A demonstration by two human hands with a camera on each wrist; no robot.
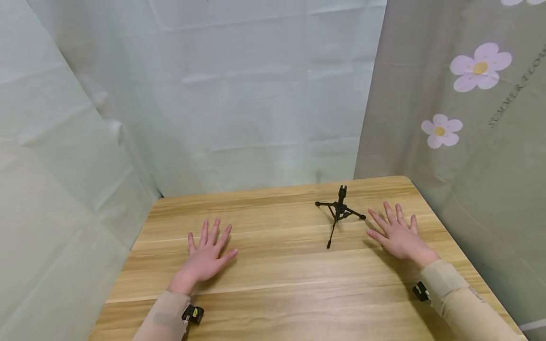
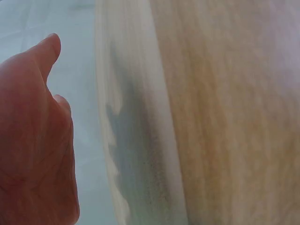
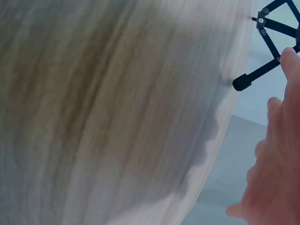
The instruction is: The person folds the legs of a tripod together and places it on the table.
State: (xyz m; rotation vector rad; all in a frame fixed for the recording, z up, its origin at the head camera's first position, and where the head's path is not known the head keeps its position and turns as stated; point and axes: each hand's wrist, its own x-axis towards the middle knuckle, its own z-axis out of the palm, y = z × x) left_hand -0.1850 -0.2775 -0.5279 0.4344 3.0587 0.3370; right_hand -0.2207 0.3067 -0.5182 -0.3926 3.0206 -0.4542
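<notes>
A small black tripod (image 1: pixel 340 208) stands on its spread legs toward the back right of the wooden table (image 1: pixel 273 265). Just right of it is my right hand (image 1: pixel 399 238), palm down with fingers spread and holding nothing. In the right wrist view, part of the tripod (image 3: pixel 269 42) shows beyond that hand (image 3: pixel 274 173). My left hand (image 1: pixel 204 260) is over the table's left part, fingers spread, with nothing in it. The left wrist view shows this hand (image 2: pixel 35 136) raised off the wood, its shadow falling below.
Pale cloth (image 1: pixel 256 94) hangs behind the table and along its left side. On the right hangs a grey cloth (image 1: pixel 477 189) with printed flowers. A small black device (image 1: pixel 193 313) is strapped at the left wrist, another (image 1: pixel 421 291) at the right.
</notes>
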